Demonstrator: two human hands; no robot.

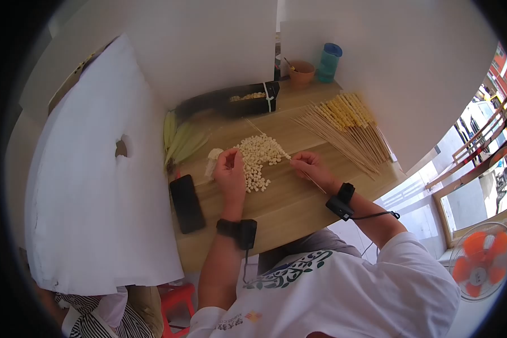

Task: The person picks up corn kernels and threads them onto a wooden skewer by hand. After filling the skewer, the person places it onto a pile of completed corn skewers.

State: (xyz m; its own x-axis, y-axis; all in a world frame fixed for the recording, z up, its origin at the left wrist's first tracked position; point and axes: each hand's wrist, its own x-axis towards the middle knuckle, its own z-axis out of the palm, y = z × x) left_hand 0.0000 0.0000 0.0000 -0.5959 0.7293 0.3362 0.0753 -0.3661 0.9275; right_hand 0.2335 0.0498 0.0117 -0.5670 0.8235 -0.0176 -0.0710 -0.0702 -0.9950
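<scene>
A loose pile of pale kernels (260,149) lies on the wooden table between my hands. My right hand (310,165) pinches a thin wooden skewer (316,183), which slants down toward my wrist. A few pale kernels show at its upper end, beside my fingertips. At the pile's left edge, my left hand (230,169) is closed with thumb and fingers together; anything between them is too small to make out. A pale, lumpy piece (213,160) lies just left of that hand.
Bare skewers (343,143) and skewers of yellow kernels (346,111) fan out at right. Behind stand a black container (253,101), a terracotta pot (302,74) and a blue jug (329,62). Green husks (180,141) and a phone (187,204) lie left. White panels border the table (276,217).
</scene>
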